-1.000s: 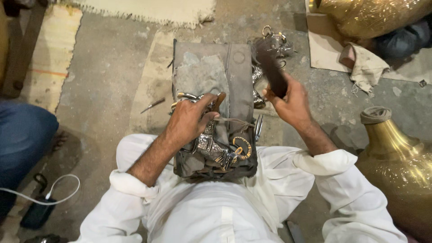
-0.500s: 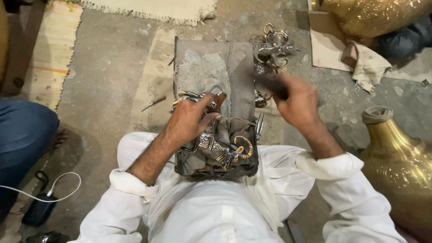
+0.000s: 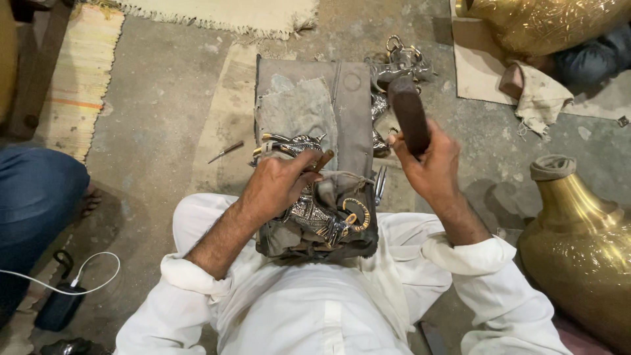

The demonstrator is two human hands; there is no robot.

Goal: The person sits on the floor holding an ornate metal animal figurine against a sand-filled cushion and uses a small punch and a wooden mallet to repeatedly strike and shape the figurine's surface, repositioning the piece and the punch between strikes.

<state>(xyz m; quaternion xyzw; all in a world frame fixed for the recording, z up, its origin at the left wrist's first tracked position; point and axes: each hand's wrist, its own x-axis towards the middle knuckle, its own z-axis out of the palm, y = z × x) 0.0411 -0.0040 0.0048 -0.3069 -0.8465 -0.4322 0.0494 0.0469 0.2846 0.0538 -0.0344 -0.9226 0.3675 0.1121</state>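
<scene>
An ornate silver and gold metal figure (image 3: pixel 315 213) lies on a grey cloth-covered block (image 3: pixel 342 112) in front of my lap. My left hand (image 3: pixel 279 184) rests on the figure and grips a thin brown punch (image 3: pixel 322 160) pointed at it. To the right, my right hand (image 3: pixel 430 164) is raised above the block's edge, shut around a dark wooden mallet (image 3: pixel 409 113) that stands nearly upright. The mallet is apart from the punch.
More silver metal pieces (image 3: pixel 401 62) lie beyond the block. A large brass vase (image 3: pixel 582 243) stands at the right, another brass vessel (image 3: pixel 545 23) at top right. A thin metal tool (image 3: pixel 225 151) lies on the floor left. Another person's blue-clad leg (image 3: pixel 33 197) is at left.
My right hand has lifted the mallet up again after swinging it down toward the punch. The left hand and the punch have stayed in place on the figure.
</scene>
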